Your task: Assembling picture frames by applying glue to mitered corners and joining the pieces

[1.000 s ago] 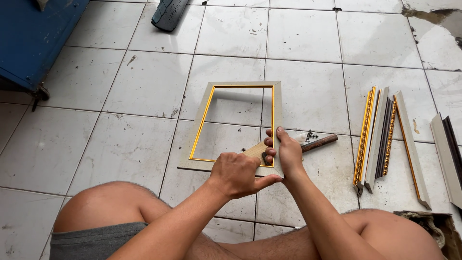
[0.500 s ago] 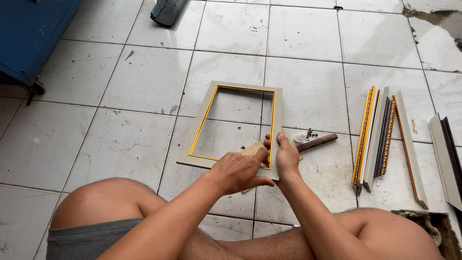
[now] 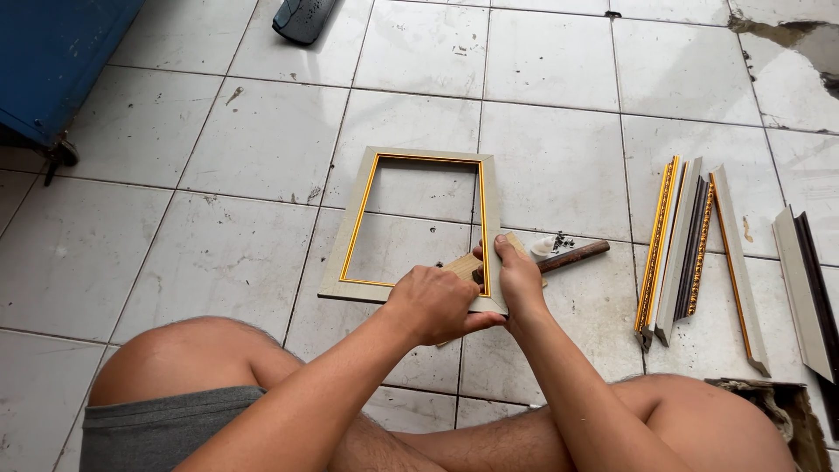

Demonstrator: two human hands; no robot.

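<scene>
centrally, a grey frame with gold inner edge lies flat on the tiled floor. left hand and right hand both clench on its lower right corner, over a wooden block. just right lies a hammer; further right, moulding strips. blue cabinet upper left.

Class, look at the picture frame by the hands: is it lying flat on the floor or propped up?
Flat. The frame lies on the tiled floor, tiles showing through its opening.
</scene>
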